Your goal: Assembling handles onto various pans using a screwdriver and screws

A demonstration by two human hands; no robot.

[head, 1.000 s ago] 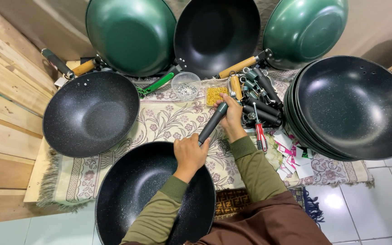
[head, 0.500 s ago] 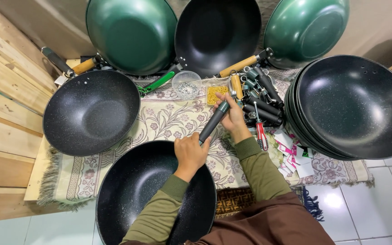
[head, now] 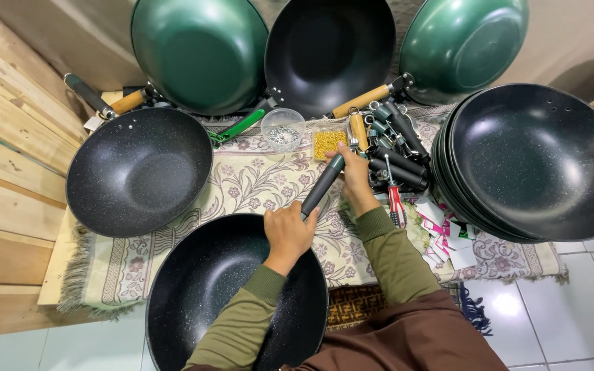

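The left hand (head: 289, 232) sits at the rim of the near wok (head: 232, 295), fingers wrapped around the lower end of a black handle (head: 322, 185) where it meets the rim. The right hand (head: 355, 173) holds the handle's upper end, fingers pinched about its tip. The handle lies tilted, running from the wok rim up and to the right over the patterned mat (head: 242, 182). The wok rests low in view, partly on the mat and partly over the tiled floor (head: 551, 302), dark speckled inside facing up.

Just beyond the right hand: a small tray of brass-coloured bits (head: 328, 143) and a clear cup of small metal parts (head: 283, 130) (kind too small to tell). To the right of these lies a pile of spare handles (head: 397, 148), black and wooden. A red-handled screwdriver (head: 396, 203) lies just beside the right wrist.

A second black wok (head: 139, 170) lies on the mat at left, beside wooden boards (head: 1, 151). A stack of black woks (head: 537, 161) stands at right. Three woks lean against the back wall: green (head: 197, 51), black (head: 330, 51), green (head: 463, 45).
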